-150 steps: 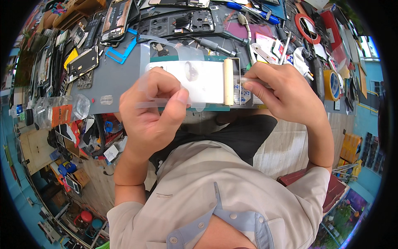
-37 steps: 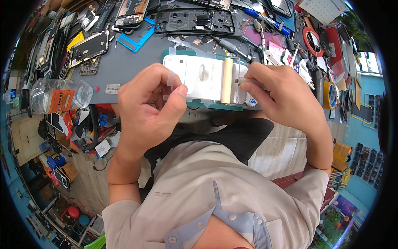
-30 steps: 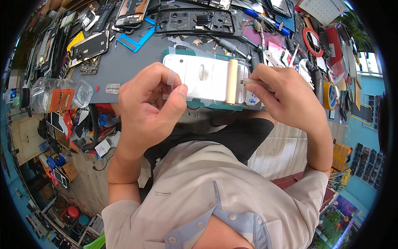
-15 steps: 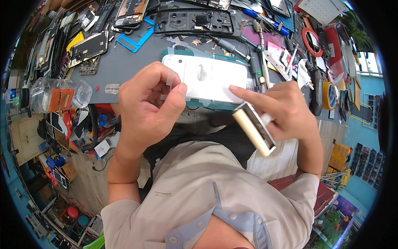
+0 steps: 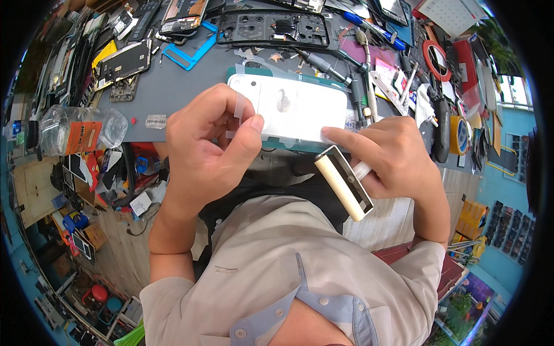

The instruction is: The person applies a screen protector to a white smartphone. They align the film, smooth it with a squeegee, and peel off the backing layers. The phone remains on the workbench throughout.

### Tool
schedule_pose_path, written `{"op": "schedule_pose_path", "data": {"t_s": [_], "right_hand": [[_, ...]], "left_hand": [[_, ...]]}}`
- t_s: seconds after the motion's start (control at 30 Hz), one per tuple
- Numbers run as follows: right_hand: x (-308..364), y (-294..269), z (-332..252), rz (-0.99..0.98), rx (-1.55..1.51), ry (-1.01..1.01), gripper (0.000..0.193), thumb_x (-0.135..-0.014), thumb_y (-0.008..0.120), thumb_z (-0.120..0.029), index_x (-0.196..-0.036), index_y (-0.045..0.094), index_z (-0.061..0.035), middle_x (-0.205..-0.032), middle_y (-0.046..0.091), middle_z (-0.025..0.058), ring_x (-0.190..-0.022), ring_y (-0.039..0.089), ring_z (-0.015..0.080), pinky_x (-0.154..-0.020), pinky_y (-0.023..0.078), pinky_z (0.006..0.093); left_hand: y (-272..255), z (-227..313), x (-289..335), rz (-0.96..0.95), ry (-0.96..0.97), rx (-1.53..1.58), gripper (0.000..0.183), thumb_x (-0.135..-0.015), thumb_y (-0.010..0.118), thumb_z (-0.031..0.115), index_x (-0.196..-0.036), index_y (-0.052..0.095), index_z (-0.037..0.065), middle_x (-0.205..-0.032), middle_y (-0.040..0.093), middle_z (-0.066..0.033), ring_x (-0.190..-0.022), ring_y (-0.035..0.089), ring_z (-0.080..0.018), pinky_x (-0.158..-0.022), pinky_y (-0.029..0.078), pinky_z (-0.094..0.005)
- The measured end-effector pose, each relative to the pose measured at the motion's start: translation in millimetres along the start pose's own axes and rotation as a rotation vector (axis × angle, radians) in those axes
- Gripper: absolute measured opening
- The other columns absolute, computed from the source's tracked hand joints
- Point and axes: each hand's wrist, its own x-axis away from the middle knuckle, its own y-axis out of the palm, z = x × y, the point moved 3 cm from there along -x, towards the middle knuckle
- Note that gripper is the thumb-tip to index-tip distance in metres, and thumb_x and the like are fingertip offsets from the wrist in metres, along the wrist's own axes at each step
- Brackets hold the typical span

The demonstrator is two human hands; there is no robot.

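A white phone (image 5: 311,109) with a camera hole at its left end lies back up on a teal mat (image 5: 234,72) at the bench's near edge. Thumb and curled fingers of my left hand (image 5: 216,144) are closed at the phone's left end, on a clear film strip (image 5: 240,105) that rises beside it. My right hand (image 5: 392,153) grips the pale handle of a small roller (image 5: 343,184) with a cream cylinder, which hangs in front of the bench edge. Its forefinger stretches out and touches the phone's lower right edge.
Behind the phone lie a black phone frame (image 5: 274,29), a blue bracket (image 5: 187,57) and screwdrivers (image 5: 323,62). To the left are a clear plastic jar (image 5: 112,130) and a razor blade (image 5: 156,121). Tape rolls (image 5: 459,134) and tools crowd the right side.
The roller has swung slightly left and down with my right hand. My right forefinger stays at the phone's edge, and my left hand keeps its pinch. The whole view has shifted a little.
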Motion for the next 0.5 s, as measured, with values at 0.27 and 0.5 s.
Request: {"op": "schedule_pose_path", "data": {"t_s": [0.27,0.5], "right_hand": [[-2,2,-3,0.021,-0.002,-0.004,0.067,-0.070,0.075,-0.013,-0.136,0.079,-0.0055,-0.066,0.060,0.0027,-0.054,0.062,0.0258,-0.051,0.047,0.0418],[44,6,-1,0.372,-0.058,0.096,0.037,-0.080,0.083,-0.015,-0.115,0.085,-0.0014,-0.067,0.065,0.0034,-0.053,0.061,0.0218,-0.052,0.045,0.0366]], "left_hand": [[3,6,1,-0.048,-0.064,-0.083,0.010,-0.107,0.076,0.001,-0.101,0.069,-0.001,-0.091,0.065,0.0004,-0.076,0.057,-0.0021,-0.064,0.043,-0.0211],[12,13,1,-0.050,-0.108,-0.067,0.026,-0.121,0.061,0.012,-0.103,0.070,-0.004,-0.087,0.068,-0.0053,-0.070,0.064,-0.0097,-0.062,0.050,-0.0249]]}}
